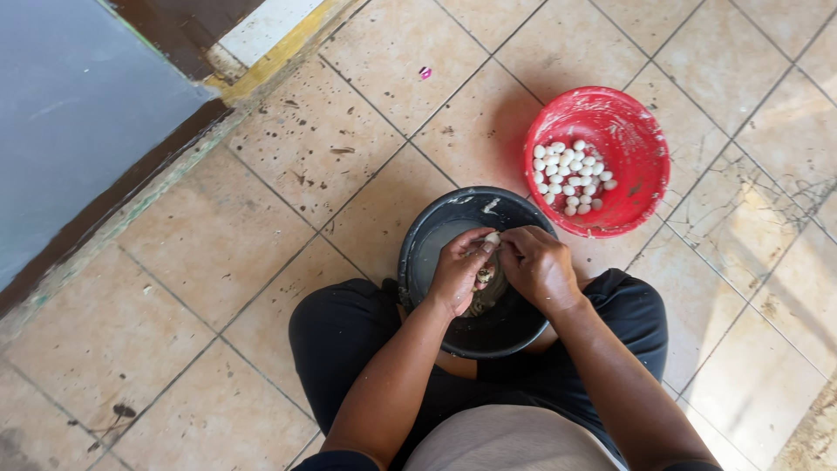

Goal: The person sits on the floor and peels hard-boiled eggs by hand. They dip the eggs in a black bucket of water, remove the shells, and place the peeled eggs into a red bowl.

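I've got both my left hand (459,270) and right hand (538,264) pinched round one small white egg (493,237) over the black bucket (427,228), red bowl (641,131) of peeled ones just beyond

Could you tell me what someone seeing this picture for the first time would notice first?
Most likely the bright red bowl on the tiled floor at upper right, with a heap of small white peeled eggs inside. Next, at centre, the left hand and right hand meet over a black bucket between the person's knees, pinching one small pale egg between the fingertips.
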